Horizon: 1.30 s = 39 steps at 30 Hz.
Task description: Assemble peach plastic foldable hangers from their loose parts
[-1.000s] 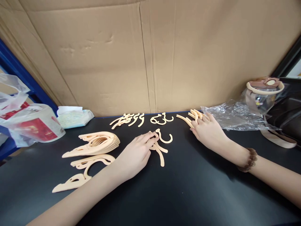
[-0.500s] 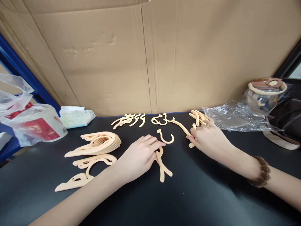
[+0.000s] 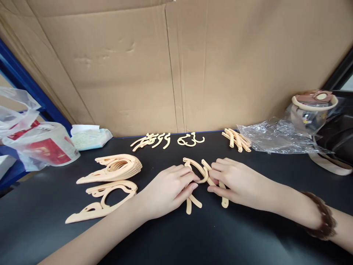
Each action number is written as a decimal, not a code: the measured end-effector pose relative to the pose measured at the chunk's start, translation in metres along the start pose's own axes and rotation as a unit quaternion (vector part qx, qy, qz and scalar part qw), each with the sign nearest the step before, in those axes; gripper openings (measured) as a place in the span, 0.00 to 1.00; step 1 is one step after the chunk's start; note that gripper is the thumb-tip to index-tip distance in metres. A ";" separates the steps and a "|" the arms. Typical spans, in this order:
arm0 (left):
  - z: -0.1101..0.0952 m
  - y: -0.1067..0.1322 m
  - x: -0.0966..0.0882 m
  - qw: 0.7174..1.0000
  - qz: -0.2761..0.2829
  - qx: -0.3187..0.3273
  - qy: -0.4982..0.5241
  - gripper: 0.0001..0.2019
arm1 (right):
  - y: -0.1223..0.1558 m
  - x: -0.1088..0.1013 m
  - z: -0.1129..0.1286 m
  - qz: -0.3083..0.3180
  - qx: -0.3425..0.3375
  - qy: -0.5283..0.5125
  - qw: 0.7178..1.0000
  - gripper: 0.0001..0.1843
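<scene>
My left hand (image 3: pixel 172 186) is closed in a pinch at a pale beige hanger hook (image 3: pixel 206 174); its fingertips hide part of the hook. Under those fingers, two crossed short curved pieces (image 3: pixel 189 207) lie on the black table. My right hand (image 3: pixel 238 180) is wrapped round a few slim beige hanger arms (image 3: pixel 225 202), whose ends stick out beyond the fingers. One long curved arm (image 3: pixel 193 162) reaches across towards the left hand and overlaps the hook. Left of my forearm are a stack of folded hangers (image 3: pixel 135 167) and a smaller folded set (image 3: pixel 103 209).
Along the back edge lie several small curved pieces (image 3: pixel 167 141), loose hooks (image 3: pixel 194 140) and a pile of hanger arms (image 3: pixel 236 140). Crinkled clear plastic (image 3: pixel 275 138) and a bottle (image 3: pixel 314 110) are at right. A tissue pack (image 3: pixel 92 139) and plastic bag (image 3: pixel 49 147) stand left.
My right hand has come from the back-right pile towards the middle, bringing hanger arms beside my left hand. The hook that lay alone is now at my left fingertips.
</scene>
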<state>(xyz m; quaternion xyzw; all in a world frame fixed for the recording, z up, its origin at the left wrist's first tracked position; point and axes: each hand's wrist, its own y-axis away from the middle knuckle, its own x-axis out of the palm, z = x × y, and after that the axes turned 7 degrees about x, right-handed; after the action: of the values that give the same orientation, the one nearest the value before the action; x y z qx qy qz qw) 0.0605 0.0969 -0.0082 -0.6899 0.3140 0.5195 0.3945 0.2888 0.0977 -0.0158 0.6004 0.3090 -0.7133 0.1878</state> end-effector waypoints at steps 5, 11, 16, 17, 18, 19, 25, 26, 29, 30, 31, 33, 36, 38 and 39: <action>-0.003 0.001 -0.001 0.999 -0.038 0.024 0.014 0.12 | 0.000 -0.004 -0.004 0.030 -0.006 -0.034 0.999 0.11; 0.020 0.006 0.012 0.991 -0.076 -0.100 -0.053 0.15 | -0.001 -0.007 -0.006 0.030 -0.015 -0.036 0.999 0.10; 0.027 0.006 0.014 0.990 -0.056 -0.126 -0.009 0.11 | -0.003 -0.003 -0.014 -0.022 0.000 -0.043 0.999 0.12; 0.027 0.006 0.014 0.990 -0.057 -0.131 -0.003 0.11 | -0.003 -0.001 -0.015 -0.018 -0.004 -0.053 0.998 0.14; 0.026 0.006 0.014 0.989 -0.058 -0.137 0.004 0.10 | -0.003 0.000 -0.017 -0.012 -0.010 -0.065 0.998 0.15; 0.026 0.006 0.014 0.988 -0.062 -0.143 0.013 0.10 | -0.003 0.002 -0.018 -0.006 -0.018 -0.080 0.997 0.17; 0.025 0.007 0.013 0.989 -0.065 -0.135 0.009 0.12 | -0.002 0.013 -0.018 0.003 -0.045 -0.113 0.993 0.29; 0.025 0.007 0.012 0.989 -0.062 -0.132 -0.002 0.11 | -0.002 0.014 -0.018 0.005 -0.037 -0.114 0.993 0.30; 0.027 0.006 0.010 0.988 -0.061 -0.142 -0.030 0.09 | -0.004 0.015 -0.016 -0.012 0.015 -0.101 0.995 0.26; 0.027 0.006 0.010 0.987 -0.062 -0.144 -0.036 0.09 | -0.004 0.015 -0.016 -0.022 0.033 -0.090 0.995 0.24; 0.028 0.006 0.010 0.987 -0.062 -0.143 -0.040 0.08 | -0.005 0.015 -0.017 -0.032 0.047 -0.076 0.995 0.23; 0.029 0.006 0.010 0.987 -0.059 -0.138 -0.049 0.07 | -0.006 0.015 -0.018 -0.048 0.063 -0.052 0.996 0.22; 0.029 0.006 0.010 0.987 -0.059 -0.129 -0.071 0.06 | -0.007 0.015 -0.020 -0.062 0.073 -0.036 0.995 0.22; 0.028 0.006 0.010 0.987 -0.062 -0.123 -0.084 0.06 | -0.007 0.013 -0.019 -0.072 0.074 -0.030 0.994 0.21; 0.027 0.006 0.010 0.986 -0.067 -0.121 -0.088 0.06 | -0.007 0.013 -0.019 -0.078 0.074 -0.026 0.994 0.20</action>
<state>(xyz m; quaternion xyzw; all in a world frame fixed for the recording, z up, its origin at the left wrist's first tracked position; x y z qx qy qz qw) 0.0455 0.1177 -0.0229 -0.7039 0.1656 0.5844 0.3681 0.2957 0.1170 -0.0283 0.5676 0.2965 -0.7622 0.0950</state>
